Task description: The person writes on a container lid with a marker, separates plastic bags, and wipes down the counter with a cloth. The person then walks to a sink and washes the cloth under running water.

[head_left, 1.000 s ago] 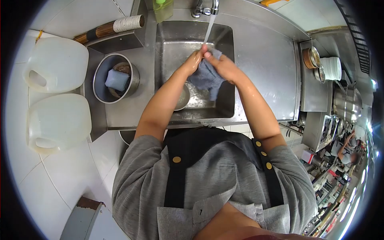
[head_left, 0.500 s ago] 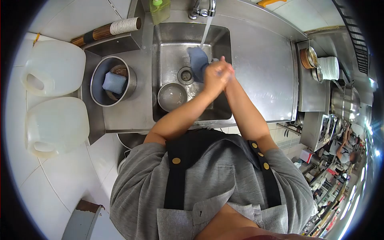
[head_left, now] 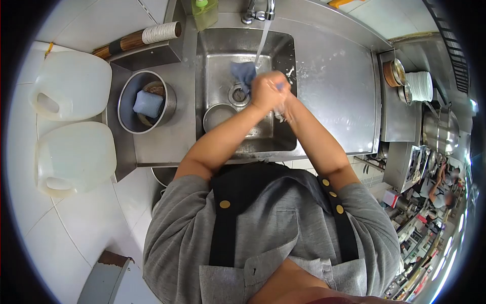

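Note:
Over the sink (head_left: 202, 43), my two hands are clasped together around a wet blue cloth (head_left: 244, 72). My left hand (head_left: 267, 92) is closed on it, with the free end hanging out to the left near the drain (head_left: 237, 95). My right hand (head_left: 284, 95) is pressed against the left, partly covered by it and blurred. White suds and drops of water fly off beneath and beside the hands. Just behind them, a stream of water runs from the tap (head_left: 260, 15). A metal bowl (head_left: 216, 116) sits in the sink, partly behind my left forearm.
A metal pot (head_left: 124, 109) with a light-blue sponge (head_left: 148, 104) inside stands left of the sink. Farther left are two translucent jugs (head_left: 76, 157). A green soap bottle (head_left: 204, 15) stands by the back edge. Stacked white plates (head_left: 418, 86) lie right of the wet steel counter (head_left: 339, 91).
My clasped hands have shifted slightly left and the cloth has bunched tighter, its loose end shorter. Suds and splashes now show around the hands and on the counter.

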Available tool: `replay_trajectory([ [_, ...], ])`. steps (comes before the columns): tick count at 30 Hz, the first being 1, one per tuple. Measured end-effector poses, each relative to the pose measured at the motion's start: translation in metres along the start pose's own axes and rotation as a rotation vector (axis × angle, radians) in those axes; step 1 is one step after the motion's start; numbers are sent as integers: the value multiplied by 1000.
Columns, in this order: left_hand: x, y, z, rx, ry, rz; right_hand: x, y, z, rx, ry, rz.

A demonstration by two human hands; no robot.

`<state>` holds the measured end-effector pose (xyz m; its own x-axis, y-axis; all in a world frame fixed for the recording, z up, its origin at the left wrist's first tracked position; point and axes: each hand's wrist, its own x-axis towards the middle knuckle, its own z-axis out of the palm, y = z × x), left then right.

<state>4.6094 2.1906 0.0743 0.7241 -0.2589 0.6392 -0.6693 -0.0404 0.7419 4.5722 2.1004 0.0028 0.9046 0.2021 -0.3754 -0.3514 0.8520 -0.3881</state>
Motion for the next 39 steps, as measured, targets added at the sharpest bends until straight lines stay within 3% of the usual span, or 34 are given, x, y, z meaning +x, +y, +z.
replay_trajectory([
  [1, 9, -19, -5, 9, 14, -256, -4, -9, 9, -174, 73, 52],
  [2, 13, -34, -15, 17, 23, -522, -22, -26, 48, -622, 377, 190],
  [3, 29, -45, -34, 184, -180, -402, -36, -43, 59, -801, 163, 222],
  [4, 31, -50, -37, 171, -153, -232, -49, -54, 74, -802, 161, 224],
  [5, 35, -47, -39, 70, -218, -170, -62, -63, 90, -1020, 119, -37],
  [6, 39, -43, -39, -35, -286, -108, -62, -68, 92, -1109, 75, -137],
  [8, 41, -40, -29, -347, -516, -174, -63, -80, 97, -1288, 12, -353],
  [9, 44, -34, -29, -536, -592, -281, -58, -82, 101, -1404, 86, -309],
  [12, 33, -28, -38, -480, -601, -397, -47, -92, 90, -1586, 221, -321],
  [14, 25, -27, -47, -405, -618, -470, -57, -94, 106, -1265, 502, -471],
  [16, -1, -49, -47, -603, -834, -635, -71, -101, 114, -1165, 486, -499],
  [18, -6, -84, -70, -518, -822, -659, -87, -110, 118, -765, 343, -582],
  [20, -4, -89, -77, -430, -804, -685, -95, -111, 116, -689, 292, -468],
  [22, 7, -65, -70, -1352, -34, -850, -81, -101, 79, -178, 248, -235],
  [23, 21, -48, -55, -1493, 213, -981, -65, -89, 59, -45, 303, -154],
  [25, 20, -32, -23, -1470, 184, -894, -28, -60, 51, 77, 327, 14],
  [26, 16, -7, -4, -1224, 172, -846, -11, -42, 70, 35, 429, -113],
  [27, 13, 19, 7, -760, -1, -699, 0, -31, 59, 1, 416, -100],
  [28, 2, 26, 17, -457, -34, -301, 12, -21, 28, -40, 271, -117],
  [30, 1, 42, 8, -161, -57, 13, 23, -10, -67, -255, -134, -269],
  [32, 12, 11, 4, -147, 41, -103, 19, -4, 27, -5, -240, -303],
  [33, 20, -2, -2, -252, 63, -437, 16, 0, 77, 119, -298, -311],
  [34, 31, -23, -14, -281, 83, -646, 3, -19, 76, -293, 420, 113],
  [36, 24, -47, -7, -58, 88, -549, 6, -16, 81, -315, 531, 91],
  [37, 25, -52, -5, -57, 89, -538, 17, -21, 54, -230, 427, 72],
  [38, 23, -55, 0, -60, 83, -500, 27, -29, 15, 121, -153, 44],
  [39, 19, -54, 5, -66, 77, -470, 26, -39, 18, 217, -420, 131],
])
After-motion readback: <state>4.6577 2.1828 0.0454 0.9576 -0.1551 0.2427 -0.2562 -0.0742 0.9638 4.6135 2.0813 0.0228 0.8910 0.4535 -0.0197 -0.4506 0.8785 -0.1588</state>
